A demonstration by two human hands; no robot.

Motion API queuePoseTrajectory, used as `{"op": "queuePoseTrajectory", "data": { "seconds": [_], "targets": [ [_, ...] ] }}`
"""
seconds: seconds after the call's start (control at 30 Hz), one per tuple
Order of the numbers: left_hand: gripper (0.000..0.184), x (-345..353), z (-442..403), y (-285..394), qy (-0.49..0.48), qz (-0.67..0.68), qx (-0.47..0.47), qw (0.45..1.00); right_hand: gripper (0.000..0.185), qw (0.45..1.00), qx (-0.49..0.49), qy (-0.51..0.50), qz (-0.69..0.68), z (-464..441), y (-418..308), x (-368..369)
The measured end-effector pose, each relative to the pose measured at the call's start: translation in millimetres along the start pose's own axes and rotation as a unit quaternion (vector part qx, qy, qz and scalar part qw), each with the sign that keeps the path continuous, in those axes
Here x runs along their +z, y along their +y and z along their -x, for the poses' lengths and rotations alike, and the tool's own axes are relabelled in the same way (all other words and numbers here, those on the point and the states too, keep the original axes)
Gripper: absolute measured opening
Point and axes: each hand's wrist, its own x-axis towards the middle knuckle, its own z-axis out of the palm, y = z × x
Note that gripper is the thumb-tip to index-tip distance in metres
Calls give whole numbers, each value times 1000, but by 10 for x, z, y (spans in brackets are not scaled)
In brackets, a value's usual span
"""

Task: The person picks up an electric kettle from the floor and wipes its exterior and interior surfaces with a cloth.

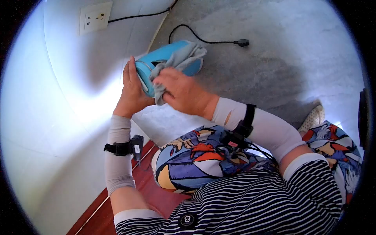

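Note:
A blue, rounded cylindrical container (168, 51) lies tilted in front of me, with a dark patch on its side. I cannot tell its exact kind. My left hand (134, 91) grips its near-left end, fingers stretched up along the edge and the palm partly hidden. My right hand (183, 91) is closed on a grey cloth (181, 58) and presses it against the container's side. The cloth drapes over the upper right part of the container, and a loose end hangs below my fingers.
A black cord with a plug (243, 42) lies on the grey floor (274, 23) beyond the container. On the white wall at left sits a socket (95, 17) with another cable (141, 15) leading from it. Dark red boards (102, 203) run along the lower left.

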Motion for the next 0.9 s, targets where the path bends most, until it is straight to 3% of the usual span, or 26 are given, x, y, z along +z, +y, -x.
{"op": "queuePoseTrajectory", "data": {
  "seconds": [0.07, 0.13, 0.17, 0.23, 0.27, 0.33, 0.37, 0.43, 0.53, 0.6, 0.67, 0.73, 0.87, 0.9],
  "targets": [
    [148, 15, 40, -42, -56, 4, -6, 998, 36, 999, -29, -20, 5, 146, 71, 76],
    [150, 40, 76, -74, -67, 0, -10, 998, 35, 987, -25, -133, 85, 405, 333, 210],
    [152, 32, 87, -82, -81, -9, -11, 997, 35, 987, -24, -132, 82, 603, 516, 247],
    [154, 24, 92, -65, -86, -11, -23, 996, 23, 966, 192, -160, 58, 909, 899, 253],
    [156, 31, 102, -44, -93, -10, -38, 995, 23, 966, 192, -163, 56, 843, 888, 177],
    [155, 22, 98, -39, -92, -7, -40, 995, 25, 981, 171, -51, 81, 691, 659, -97],
    [154, 23, 79, -41, -78, -5, -38, 996, 25, 981, 170, -51, 83, 617, 563, -132],
    [153, 20, 44, -23, -69, -3, -29, 997, 32, 999, 5, -27, 43, 404, 364, -62],
    [150, -5, 53, 2, -68, -11, -27, 997, 31, 997, -50, -53, -9, 279, 104, 66],
    [149, 8, 52, 1, -73, -17, -35, 997, 31, 997, -47, -67, 12, 405, 356, 167],
    [148, 2, 66, -1, -68, -13, -39, 997, 31, 981, 82, -151, 88, 664, 788, 138],
    [149, 0, 72, 10, -71, -10, -52, 996, 33, 968, 233, -51, 74, 884, 1096, 48],
    [145, -16, 63, 27, -64, 0, -62, 996, 29, 961, 260, 30, 86, 771, 1163, -16],
    [145, -12, 65, 35, -65, 3, -61, 996, 30, 972, 214, 61, 78, 603, 1032, 9]
  ]
}}
